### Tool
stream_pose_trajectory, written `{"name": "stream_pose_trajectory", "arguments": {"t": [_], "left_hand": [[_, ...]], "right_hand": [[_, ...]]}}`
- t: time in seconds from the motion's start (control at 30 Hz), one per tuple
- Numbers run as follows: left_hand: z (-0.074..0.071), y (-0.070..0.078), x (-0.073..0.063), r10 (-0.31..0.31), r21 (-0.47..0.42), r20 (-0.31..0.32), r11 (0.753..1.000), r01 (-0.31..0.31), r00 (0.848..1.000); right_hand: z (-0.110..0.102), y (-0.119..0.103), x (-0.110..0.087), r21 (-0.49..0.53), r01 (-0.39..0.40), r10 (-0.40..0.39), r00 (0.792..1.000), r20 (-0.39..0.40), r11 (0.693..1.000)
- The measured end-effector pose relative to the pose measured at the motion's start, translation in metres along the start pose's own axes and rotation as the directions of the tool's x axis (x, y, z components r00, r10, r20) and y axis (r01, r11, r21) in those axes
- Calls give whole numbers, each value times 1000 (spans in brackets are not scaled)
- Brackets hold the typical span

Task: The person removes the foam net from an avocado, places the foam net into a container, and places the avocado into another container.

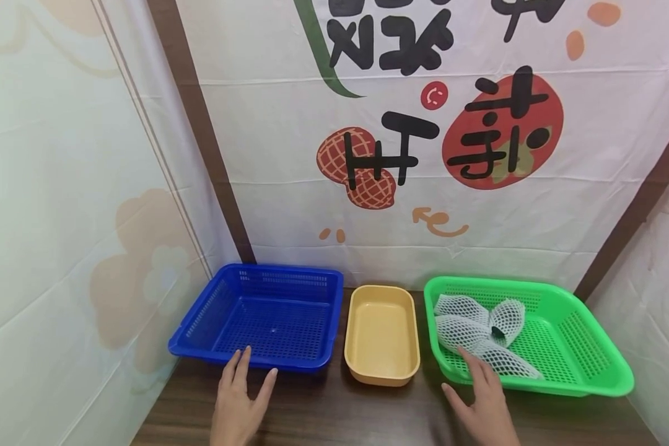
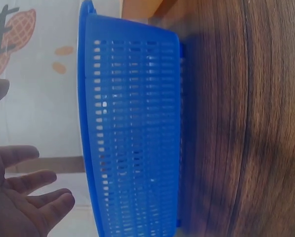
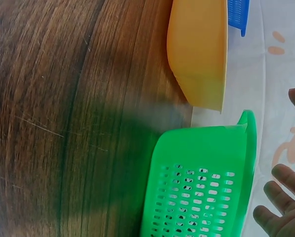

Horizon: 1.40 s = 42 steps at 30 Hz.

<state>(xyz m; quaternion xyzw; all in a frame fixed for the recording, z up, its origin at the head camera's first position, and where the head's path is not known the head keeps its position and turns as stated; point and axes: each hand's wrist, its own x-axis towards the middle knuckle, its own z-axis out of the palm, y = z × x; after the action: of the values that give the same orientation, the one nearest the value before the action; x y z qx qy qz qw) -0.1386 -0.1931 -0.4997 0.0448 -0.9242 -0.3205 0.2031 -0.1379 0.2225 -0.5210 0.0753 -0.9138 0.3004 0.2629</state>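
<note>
My left hand (image 1: 237, 399) hovers at the near edge of a blue basket (image 1: 273, 365), fingers spread and nothing held. In the left wrist view the fingers (image 2: 31, 185) extend toward the basket's upper rim. The blue basket has no items inside. My right hand (image 1: 484, 402) is near the front left corner of a green basket (image 1: 557, 347), its fingers extended and holding nothing. White foam fruit nets (image 1: 463, 331) lie in the left half of the green basket, and a small dark spot shows between them. The right wrist view shows the fingers (image 3: 285, 190) beside the green rim.
A yellow rectangular tub (image 1: 381, 334) stands between the two baskets. All three stand on a dark wood-grain table (image 1: 368, 415). Behind them hangs a white printed cloth (image 1: 279, 167), and another pale cloth (image 1: 50, 248) hangs along the left side.
</note>
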Motion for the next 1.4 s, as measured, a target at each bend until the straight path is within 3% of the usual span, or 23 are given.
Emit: {"name": "stream_pose_trajectory", "arguments": {"t": [0.33, 0.67, 0.8, 0.97, 1.13, 1.27, 1.4], "left_hand": [[-1, -16, 3, -1, -34, -140, 999, -4, 990], [-10, -20, 10, -13, -60, -132, 998, 5, 991], [-15, -23, 13, -7, -99, -157, 995, -9, 988], [-19, -30, 16, -34, -131, -187, 991, 9, 982], [-21, -36, 17, -76, -133, -161, 990, 54, 984], [-21, -40, 17, -92, -134, -162, 988, 70, 982], [-24, -46, 17, -100, -137, -204, 988, 73, 974]], "right_hand": [[-1, 7, 5, 47, 41, -40, 999, -24, 998], [-5, 17, 11, 59, 76, -72, 995, -73, 995], [-7, 19, 12, 58, 77, -72, 994, -85, 995], [-13, 20, 13, 50, 37, -34, 998, -62, 998], [-17, 21, 15, 46, 24, -23, 999, -26, 999], [-19, 21, 16, 42, 35, -34, 999, -15, 998], [-21, 24, 17, 43, 62, -61, 998, -17, 997]]}}
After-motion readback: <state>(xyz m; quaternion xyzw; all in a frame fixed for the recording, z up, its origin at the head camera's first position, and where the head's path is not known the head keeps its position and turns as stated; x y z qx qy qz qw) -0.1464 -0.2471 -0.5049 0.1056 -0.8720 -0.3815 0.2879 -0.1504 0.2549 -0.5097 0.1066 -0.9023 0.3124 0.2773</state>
